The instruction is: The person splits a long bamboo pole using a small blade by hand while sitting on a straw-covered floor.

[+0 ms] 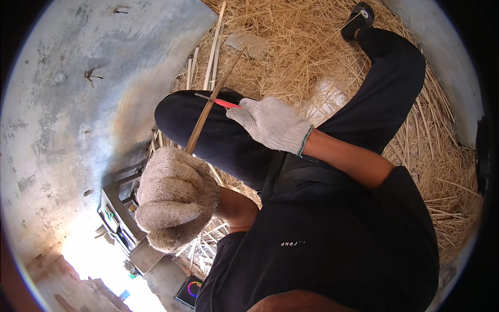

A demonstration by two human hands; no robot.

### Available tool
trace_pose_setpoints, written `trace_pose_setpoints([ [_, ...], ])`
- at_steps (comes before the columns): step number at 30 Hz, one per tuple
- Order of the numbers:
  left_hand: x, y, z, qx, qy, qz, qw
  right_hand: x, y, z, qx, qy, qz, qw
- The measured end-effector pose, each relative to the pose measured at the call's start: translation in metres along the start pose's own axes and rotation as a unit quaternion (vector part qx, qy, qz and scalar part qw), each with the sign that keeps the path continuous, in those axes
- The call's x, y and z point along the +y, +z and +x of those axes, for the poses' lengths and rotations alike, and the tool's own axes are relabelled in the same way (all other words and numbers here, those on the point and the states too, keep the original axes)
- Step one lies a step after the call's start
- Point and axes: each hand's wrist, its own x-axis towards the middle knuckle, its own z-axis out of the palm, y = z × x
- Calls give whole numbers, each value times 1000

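My left hand (171, 197), in a knitted off-white work glove, is closed round the lower end of a long brown strip of bamboo or wood (200, 127). The strip slants up and away across my bent left leg. My right hand (275, 125), in a matching glove with a green cuff edge, grips a red-handled cutter knife (227, 104). Its thin blade (204, 96) points left and lies across the strip, apparently touching it. The glove hides part of the knife's handle, and the strip's lower end is out of sight in my left fist.
Straw-like shavings (291, 41) cover the floor ahead and to the right. Several pale long strips (213, 57) lie beyond my left knee. A stained wall (78, 93) rises on the left, with a wooden shelf unit (122, 208) below it. My right foot wears a dark shoe (358, 21).
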Motion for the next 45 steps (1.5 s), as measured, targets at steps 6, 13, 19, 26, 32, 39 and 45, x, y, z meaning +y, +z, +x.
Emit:
trace_pose_setpoints([
  [6,2,-20,13,-108,-28,-12,994,0,13,13,42,-9,-64,997],
  [13,-15,0,46,-323,25,-88,942,102,-10,47,-84,152,-208,963],
  [19,0,9,45,-229,-99,-76,965,54,-18,30,2,70,-9,998],
  [26,-15,37,20,192,60,100,974,-21,-20,-22,-2,16,129,991],
  [32,-16,45,13,179,59,98,977,19,0,-3,67,-27,-8,997],
  [39,-18,49,25,353,74,181,915,24,16,20,10,12,-44,999],
  [45,-18,70,25,273,80,108,953,214,27,68,-100,130,-262,951],
])
